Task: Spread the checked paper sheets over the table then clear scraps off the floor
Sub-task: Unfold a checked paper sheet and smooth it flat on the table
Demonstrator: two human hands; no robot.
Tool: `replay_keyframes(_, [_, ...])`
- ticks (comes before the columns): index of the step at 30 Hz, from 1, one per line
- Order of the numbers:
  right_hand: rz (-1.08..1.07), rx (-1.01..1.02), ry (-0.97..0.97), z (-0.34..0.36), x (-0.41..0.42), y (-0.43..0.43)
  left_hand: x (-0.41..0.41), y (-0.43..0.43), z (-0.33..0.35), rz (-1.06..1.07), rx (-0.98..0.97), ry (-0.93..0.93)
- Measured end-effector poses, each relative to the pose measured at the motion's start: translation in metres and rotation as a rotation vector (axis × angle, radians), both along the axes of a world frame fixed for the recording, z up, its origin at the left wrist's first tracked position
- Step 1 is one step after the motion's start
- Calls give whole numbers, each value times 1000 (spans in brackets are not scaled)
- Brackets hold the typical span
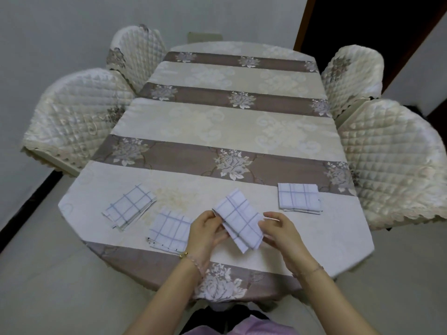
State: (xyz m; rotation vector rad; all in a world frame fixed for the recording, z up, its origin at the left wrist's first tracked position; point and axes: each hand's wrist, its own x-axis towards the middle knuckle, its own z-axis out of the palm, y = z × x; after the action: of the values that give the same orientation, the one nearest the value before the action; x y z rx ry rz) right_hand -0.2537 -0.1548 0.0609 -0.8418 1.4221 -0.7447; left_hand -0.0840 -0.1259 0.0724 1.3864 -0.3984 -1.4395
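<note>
Both my hands hold one folded white sheet with a blue check pattern (238, 220) just above the near part of the table (242, 126). My left hand (205, 234) grips its left edge and my right hand (280, 232) pinches its right edge. Three more folded checked sheets lie flat on the tablecloth: one at the near left (129, 205), one just left of my left hand (169, 230), and one at the right (298, 197).
The table wears a cream cloth with brown floral bands. Quilted cream chairs stand on both sides, two at the left (77, 117) and two at the right (396, 160). Pale floor (48, 274) shows around the near corners. A dark doorway (362, 25) is at the back right.
</note>
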Motion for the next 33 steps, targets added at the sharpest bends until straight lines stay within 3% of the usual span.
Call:
replay_keyframes(2, [28, -172, 183, 4, 3, 3, 0, -6, 2, -17, -11, -152])
replay_keyframes(5, [117, -338, 114, 17, 14, 6, -2, -9, 3, -80, -94, -267])
replay_keyframes(9, [243, -325, 6, 24, 31, 7, -6, -11, 6, -149, -169, -258])
replay_keyframes(13, [221, -307, 115, 19, 33, 6, 0, -16, 5, -154, -179, -327])
replay_keyframes(16, [151, -328, 166, 15, 30, 1, 6, -18, 2, -178, -235, -565])
replay_keyframes(23, [138, -235, -77, 31, 13, -18, 22, -30, -2, -495, -275, -969])
replay_keyframes(33, [92, -186, 78, 31, -36, -46, 58, -42, 4, -376, -135, -569])
